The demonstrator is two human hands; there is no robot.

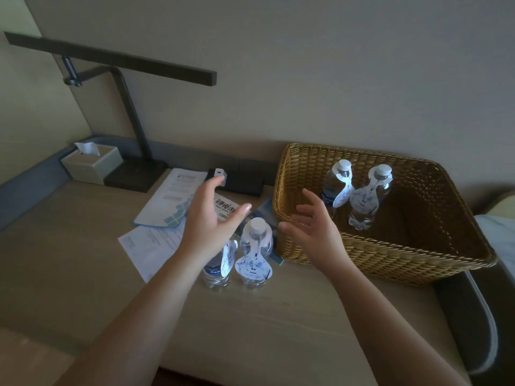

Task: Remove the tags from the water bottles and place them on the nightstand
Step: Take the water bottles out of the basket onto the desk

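Both forearms reach in over the nightstand (292,324); the left hand (211,215) and right hand (312,227) hover with fingers spread, grasping nothing. Just below them stand two water bottles (255,254), each with its tag (252,267) round the neck. Two more tagged bottles (365,196) stand in the wicker basket (390,263). By my reckoning, no tag is off yet, so all four remain.

Golden-brown woven basket (390,254); white tags (253,264) with blue marbling; beige nightstand (83,260).

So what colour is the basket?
The basket is golden-brown woven wicker, seen best in the head view.
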